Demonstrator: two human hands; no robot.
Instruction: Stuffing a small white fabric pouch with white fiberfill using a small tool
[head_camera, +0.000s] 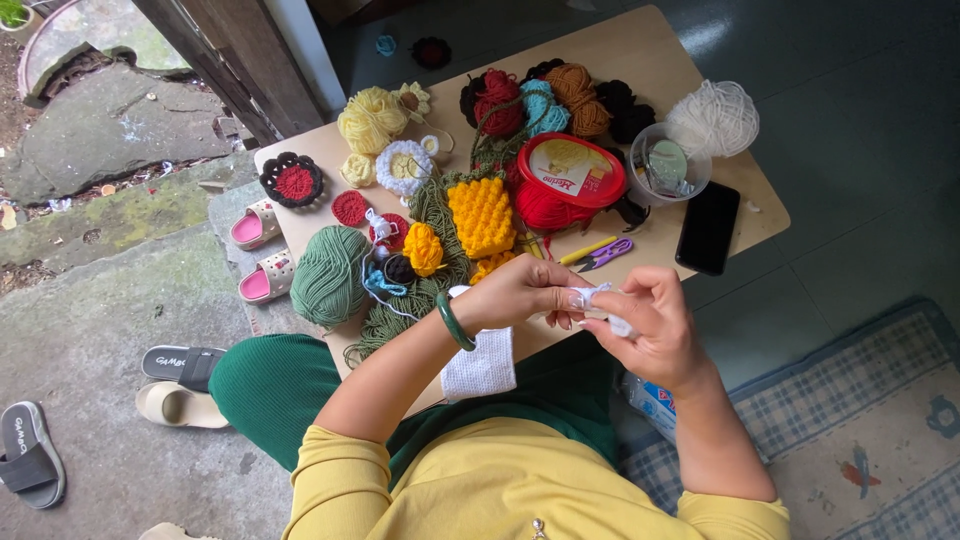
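Note:
My left hand (520, 295) and my right hand (645, 320) meet above the near edge of a small wooden table (650, 55). Between their fingertips they pinch a small white crochet piece (592, 298). A green bangle (453, 320) circles my left wrist. A white knitted strip (482, 367) hangs off the table edge under my left forearm. Just beyond my hands lie a yellow crochet hook (585, 250) and purple snips (607, 254).
The table holds a green yarn ball (330, 275), a yellow textured square (480, 215), several coloured yarn balls (545, 100), white yarn (715, 118), a red-lidded tub (570, 170), a clear cup (668, 165) and a black phone (708, 228). Sandals (262, 250) lie on the floor at left.

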